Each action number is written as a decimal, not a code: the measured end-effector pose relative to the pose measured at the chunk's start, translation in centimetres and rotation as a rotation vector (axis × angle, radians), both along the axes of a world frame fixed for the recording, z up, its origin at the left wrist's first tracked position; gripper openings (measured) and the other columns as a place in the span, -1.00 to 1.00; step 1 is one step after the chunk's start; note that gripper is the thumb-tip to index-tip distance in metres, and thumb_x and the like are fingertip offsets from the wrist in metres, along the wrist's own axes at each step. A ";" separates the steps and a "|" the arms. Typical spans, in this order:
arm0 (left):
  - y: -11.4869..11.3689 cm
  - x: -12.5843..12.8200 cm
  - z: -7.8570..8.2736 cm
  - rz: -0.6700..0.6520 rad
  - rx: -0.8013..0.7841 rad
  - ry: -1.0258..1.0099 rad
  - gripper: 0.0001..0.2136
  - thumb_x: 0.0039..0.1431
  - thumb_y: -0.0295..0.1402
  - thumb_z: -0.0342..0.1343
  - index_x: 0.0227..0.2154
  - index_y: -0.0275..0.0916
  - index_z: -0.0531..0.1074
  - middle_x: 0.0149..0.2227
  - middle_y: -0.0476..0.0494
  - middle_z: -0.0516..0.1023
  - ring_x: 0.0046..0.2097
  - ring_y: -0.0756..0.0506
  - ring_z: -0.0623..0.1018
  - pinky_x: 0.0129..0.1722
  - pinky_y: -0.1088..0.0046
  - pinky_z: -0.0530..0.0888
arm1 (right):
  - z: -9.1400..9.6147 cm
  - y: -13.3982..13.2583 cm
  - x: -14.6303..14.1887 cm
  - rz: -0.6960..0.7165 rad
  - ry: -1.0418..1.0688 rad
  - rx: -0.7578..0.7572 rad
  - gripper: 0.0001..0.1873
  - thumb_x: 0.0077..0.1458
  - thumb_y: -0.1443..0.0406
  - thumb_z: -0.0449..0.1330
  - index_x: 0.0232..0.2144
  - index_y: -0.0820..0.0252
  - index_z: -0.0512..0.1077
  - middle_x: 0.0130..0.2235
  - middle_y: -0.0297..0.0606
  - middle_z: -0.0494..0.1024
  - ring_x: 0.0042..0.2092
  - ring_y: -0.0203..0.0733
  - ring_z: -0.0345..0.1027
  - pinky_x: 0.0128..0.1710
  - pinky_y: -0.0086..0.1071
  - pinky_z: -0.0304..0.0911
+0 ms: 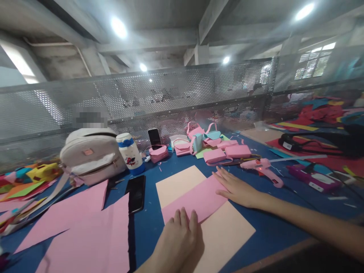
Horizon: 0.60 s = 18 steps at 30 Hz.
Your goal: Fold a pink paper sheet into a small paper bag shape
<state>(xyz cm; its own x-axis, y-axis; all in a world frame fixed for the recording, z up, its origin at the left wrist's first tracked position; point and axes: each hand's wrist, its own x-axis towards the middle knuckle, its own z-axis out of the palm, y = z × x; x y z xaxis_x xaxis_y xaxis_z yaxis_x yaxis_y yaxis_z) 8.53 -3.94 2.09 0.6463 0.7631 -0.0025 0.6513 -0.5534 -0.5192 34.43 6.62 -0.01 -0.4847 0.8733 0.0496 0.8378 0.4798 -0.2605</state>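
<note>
While concrete ceiling beams (159, 36) and lit lamps fill the top of view, a perforated metal screen (170, 94) runs right along the back of the blue tabletop (144, 233). Large pink paper sheets (85, 235) overlap at front left; cream backpack (92, 157) stands behind them. Front centre: cream sheet (227, 239), lying at an angle, with a pink paper rectangle (196, 199) across its middle, under both hands. Right hand (236, 189) is palm down and flat, fingers extended and near together, thumb spread away, tips on the far right end of the pink paper. Left hand (178, 240) is at the near edge, back up, fingers bent and close together, tips on the same paper; its thumb is hidden, can't tell if it pinches the edge. White-and-blue bottle (131, 151) stands beside the backpack. Pink glue gun (263, 169) lies beyond the right hand, a red light on its body, with a purple-and-white device (313, 178) further right, type unclear. Black phone (136, 193) lies flat near the pink sheets; second phone (155, 137) leans upright at the back. Little pink paper bags (215, 155) cluster beside the glue gun, a light-blue bag (198, 142) among them. Small paper scraps (337, 198) dot the right side.
</note>
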 end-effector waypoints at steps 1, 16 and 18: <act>0.2 -0.1 0.1 0.008 -0.015 -0.016 -0.60 0.17 -0.60 0.04 0.10 -0.42 0.37 -0.05 -0.62 0.52 -0.11 -0.38 0.61 -0.40 0.28 0.62 | 0.1 0.0 0.0 0.012 0.013 0.001 -0.19 0.26 -0.07 -0.07 0.36 0.29 -0.10 0.39 0.01 -0.27 0.38 0.10 -0.42 0.33 0.02 -0.23; 2.6 -5.3 5.3 0.133 -0.189 -0.264 -0.41 0.06 -0.73 -0.12 0.15 -0.21 0.31 -0.09 -0.25 0.61 -0.22 -0.17 0.65 -0.32 0.38 0.56 | 5.1 -2.8 -1.7 0.164 0.158 0.010 -0.66 0.25 0.15 0.06 -0.01 0.02 0.51 0.03 -0.27 0.55 0.02 -0.04 0.45 -0.02 -0.26 0.32; 2.8 -6.3 5.2 0.122 -0.178 -0.339 -0.42 0.09 -0.70 -0.15 0.16 -0.18 0.31 -0.06 -0.21 0.60 -0.19 -0.17 0.65 -0.29 0.38 0.56 | 5.0 -2.7 -2.1 0.187 0.122 0.084 -0.67 0.19 0.34 0.07 -0.07 0.01 0.54 -0.03 -0.30 0.59 -0.03 -0.08 0.48 -0.06 -0.31 0.32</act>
